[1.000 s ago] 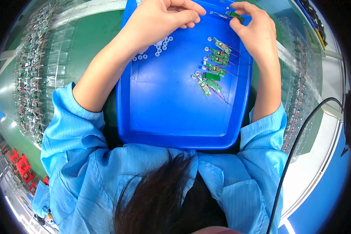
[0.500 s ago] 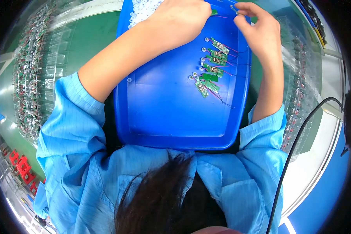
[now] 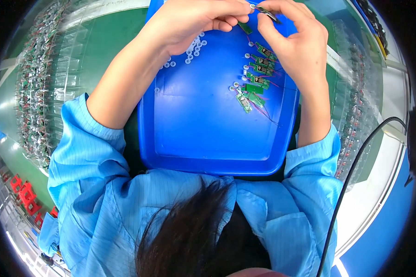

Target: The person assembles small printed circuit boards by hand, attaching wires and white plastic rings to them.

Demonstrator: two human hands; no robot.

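At the far end of a blue tray [image 3: 217,161] my two hands meet. My right hand [image 3: 298,39] pinches a small green circuit board [image 3: 269,15] between thumb and forefinger. A small white ring-shaped piece [image 3: 253,6] sits at the board's left end, held at the fingertips of my left hand [image 3: 203,16]. Just below those fingers lies another green board [image 3: 245,28]. More boards, with thin wires and white ring pieces on them, form a column, including one board [image 3: 259,81] and a lower tilted one [image 3: 243,102].
Loose white rings [image 3: 196,48] lie in the tray beside my left wrist. Clear plastic holders with wired parts [image 3: 34,92] line the left side, with similar ones [image 3: 349,115] on the right. A black cable [image 3: 351,171] curves past my right arm. Red stools [image 3: 27,194] stand far left.
My right hand has moved left with the board, toward my left hand. My left hand has turned so its fingers meet the ring, and its arm now covers the far white pile.
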